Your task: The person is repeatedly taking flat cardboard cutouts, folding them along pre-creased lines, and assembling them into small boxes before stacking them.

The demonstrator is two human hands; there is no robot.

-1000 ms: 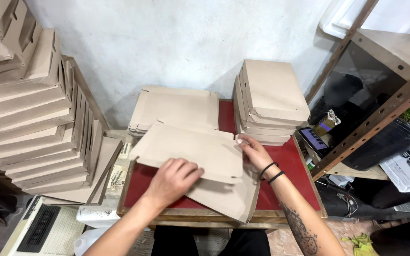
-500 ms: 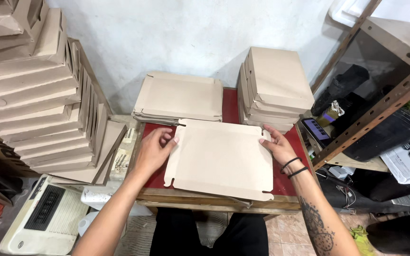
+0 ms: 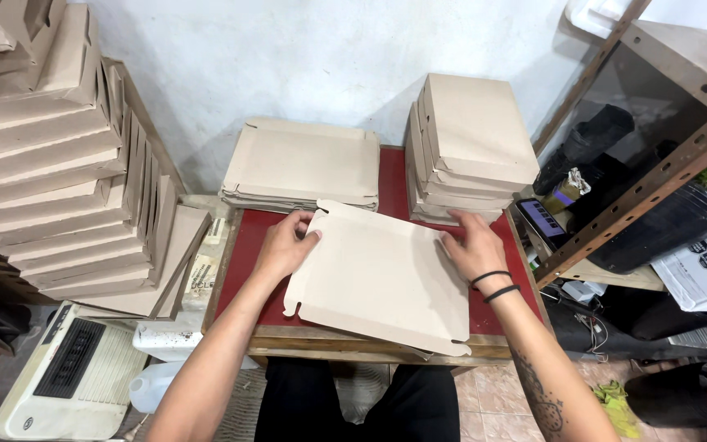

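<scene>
A flat beige cardboard box blank [image 3: 382, 278] lies on the red-topped table [image 3: 247, 237], slightly turned, its near edge over the table's front. My left hand [image 3: 286, 244] grips the blank's left far corner with fingers curled on the edge. At the right far edge, my right hand [image 3: 475, 245] presses down on it; two black bands circle that wrist.
A low stack of flat blanks [image 3: 303, 164] lies at the table's back. A taller stack of folded boxes [image 3: 472, 143] stands at back right. Many folded boxes [image 3: 42, 155] are piled on the left. A metal shelf [image 3: 656, 164] stands at right; a white appliance [image 3: 67, 368] sits on the floor.
The half-folded cardboard piece was opened out and laid flat on the table. Both hands moved from its middle to its far left and right edges.
</scene>
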